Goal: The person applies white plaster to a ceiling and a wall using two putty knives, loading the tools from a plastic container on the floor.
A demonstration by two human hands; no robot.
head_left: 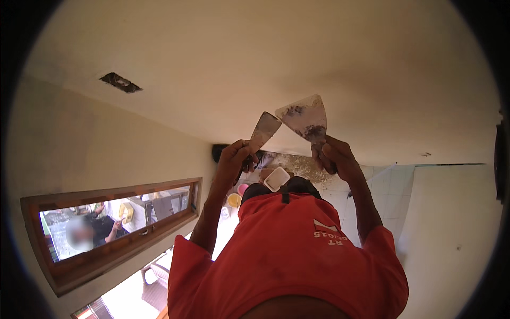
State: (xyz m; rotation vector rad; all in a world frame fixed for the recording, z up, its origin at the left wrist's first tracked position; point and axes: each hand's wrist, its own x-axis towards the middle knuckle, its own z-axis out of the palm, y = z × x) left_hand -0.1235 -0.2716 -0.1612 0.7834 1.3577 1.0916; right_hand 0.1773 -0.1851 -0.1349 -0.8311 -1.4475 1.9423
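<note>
My left hand (234, 161) is closed around the handle of a narrow putty knife (265, 131), its blade tilted up and to the right. In my right hand (336, 154) I grip a wide putty knife (302, 115), smeared with pale and dark patches of filler. The two blades meet or nearly meet at their corners, close to the pale wall (223, 69) before me; whether either touches the wall I cannot tell. Below them, near my waist, shows a small white tub (277, 179); what supports it is hidden.
A dark rectangular wall recess (121, 82) lies at upper left. At left is a wood-framed window (111, 228), with a person (103, 226) beyond it. Down on the floor stand a yellow bucket (234, 200) and a pink one (243, 189). Pale debris (297, 164) covers floor along the wall.
</note>
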